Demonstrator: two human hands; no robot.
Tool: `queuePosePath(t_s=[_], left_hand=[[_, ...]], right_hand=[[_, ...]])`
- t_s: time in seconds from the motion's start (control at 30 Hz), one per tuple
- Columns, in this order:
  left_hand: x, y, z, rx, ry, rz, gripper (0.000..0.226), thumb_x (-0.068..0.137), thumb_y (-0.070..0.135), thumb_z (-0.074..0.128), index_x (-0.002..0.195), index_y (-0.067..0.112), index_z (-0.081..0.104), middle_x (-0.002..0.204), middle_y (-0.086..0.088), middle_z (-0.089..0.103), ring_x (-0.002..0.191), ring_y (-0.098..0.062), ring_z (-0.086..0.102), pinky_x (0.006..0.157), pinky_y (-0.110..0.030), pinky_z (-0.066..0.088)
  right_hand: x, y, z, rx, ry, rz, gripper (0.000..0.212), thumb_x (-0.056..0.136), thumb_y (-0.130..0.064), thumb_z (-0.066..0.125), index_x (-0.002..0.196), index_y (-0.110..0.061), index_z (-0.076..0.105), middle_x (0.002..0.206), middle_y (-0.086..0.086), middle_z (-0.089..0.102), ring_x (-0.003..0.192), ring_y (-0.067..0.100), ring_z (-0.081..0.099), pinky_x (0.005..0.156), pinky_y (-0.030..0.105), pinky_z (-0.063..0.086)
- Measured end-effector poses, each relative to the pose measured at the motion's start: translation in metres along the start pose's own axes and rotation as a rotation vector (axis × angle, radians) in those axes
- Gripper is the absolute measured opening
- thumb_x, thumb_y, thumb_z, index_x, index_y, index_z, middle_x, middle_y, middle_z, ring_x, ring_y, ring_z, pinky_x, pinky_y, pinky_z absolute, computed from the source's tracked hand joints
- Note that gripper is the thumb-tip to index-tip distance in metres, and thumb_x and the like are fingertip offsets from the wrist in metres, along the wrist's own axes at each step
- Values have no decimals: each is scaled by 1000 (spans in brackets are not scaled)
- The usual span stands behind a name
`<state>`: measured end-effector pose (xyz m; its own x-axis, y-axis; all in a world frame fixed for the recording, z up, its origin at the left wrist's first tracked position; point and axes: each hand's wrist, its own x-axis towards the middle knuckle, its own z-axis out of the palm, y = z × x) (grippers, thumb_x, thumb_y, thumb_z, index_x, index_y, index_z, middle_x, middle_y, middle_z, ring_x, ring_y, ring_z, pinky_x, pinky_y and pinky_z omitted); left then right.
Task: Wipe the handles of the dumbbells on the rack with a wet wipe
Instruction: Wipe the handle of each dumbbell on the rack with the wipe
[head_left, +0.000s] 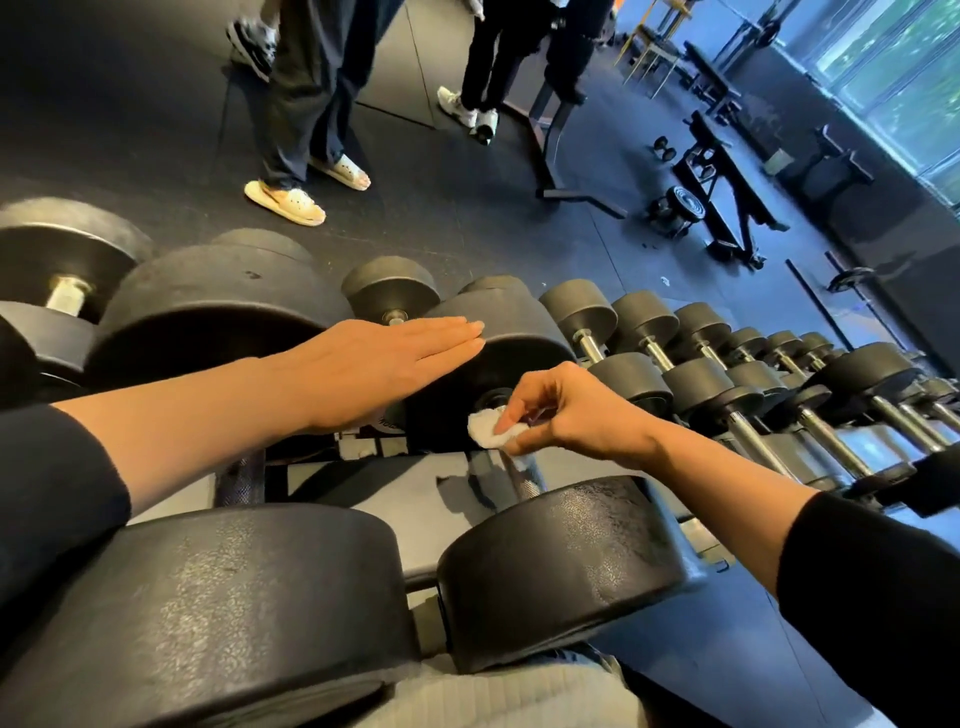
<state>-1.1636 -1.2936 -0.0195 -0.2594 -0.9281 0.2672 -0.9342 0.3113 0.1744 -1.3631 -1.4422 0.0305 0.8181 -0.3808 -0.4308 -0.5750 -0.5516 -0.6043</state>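
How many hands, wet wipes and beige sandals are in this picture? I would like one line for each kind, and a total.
2 hands: left hand, right hand
1 wet wipe
2 beige sandals
Total: 5

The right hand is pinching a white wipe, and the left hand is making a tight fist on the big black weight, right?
Not quite. The head view shows the left hand lying flat, fingers straight, on the big black round dumbbell head. The right hand does pinch the small white crumpled wipe.
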Motion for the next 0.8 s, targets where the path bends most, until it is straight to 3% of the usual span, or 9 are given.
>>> queuePosePath(t_s=[0.07,0.13,0.2,0.47,0.63,0.7,0.8], left_hand=[[-8,-4,-4,60,62,-46,96,64,-13,65,149,14,29,154,-7,28,137,-21,35,77,-32,57],[-21,-9,-12,122,58,-127,95,59,-13,68,145,14,37,149,-6,40,126,-21,46,54,-22,51],[-32,-8,-22,192,63,-229,88,64,-7,71,143,17,41,144,-4,45,118,-18,45,47,-20,45],[-80,29,-59,269,142,-557,63,72,-4,72,131,11,55,130,-7,58,111,-26,52,57,-41,57],[-87,62,-76,274,142,-809,63,82,8,68,139,21,47,132,1,55,114,-21,55,74,-39,56],[-89,77,-78,245,177,-909,64,82,10,68,140,23,45,132,4,54,117,-18,52,81,-40,55],[-91,100,-75,186,210,-1072,62,89,18,63,144,29,38,137,7,49,124,-12,44,97,-34,45]], right_hand=[[11,-10,3,9,4,-41,19,73,-7,77,90,-13,73,97,-5,67,91,11,63,87,34,53],[22,-22,7,-12,-39,-80,26,71,-5,78,94,-16,72,101,-3,69,94,13,63,90,33,53],[31,-33,15,-44,-80,-121,28,69,-5,79,94,-16,73,99,1,71,91,16,65,89,33,53],[55,-65,51,-96,-113,-427,23,69,-5,78,91,-14,75,94,2,70,83,18,64,81,31,54],[65,-72,63,-173,-44,-565,22,78,-14,70,100,-12,74,102,1,68,82,10,56,75,19,45],[71,-69,71,-171,-11,-592,19,80,-16,68,98,-11,74,98,3,69,80,9,55,75,22,45],[84,-64,88,-156,53,-605,12,79,-14,66,85,-6,73,84,10,69,76,22,60,71,37,49]])
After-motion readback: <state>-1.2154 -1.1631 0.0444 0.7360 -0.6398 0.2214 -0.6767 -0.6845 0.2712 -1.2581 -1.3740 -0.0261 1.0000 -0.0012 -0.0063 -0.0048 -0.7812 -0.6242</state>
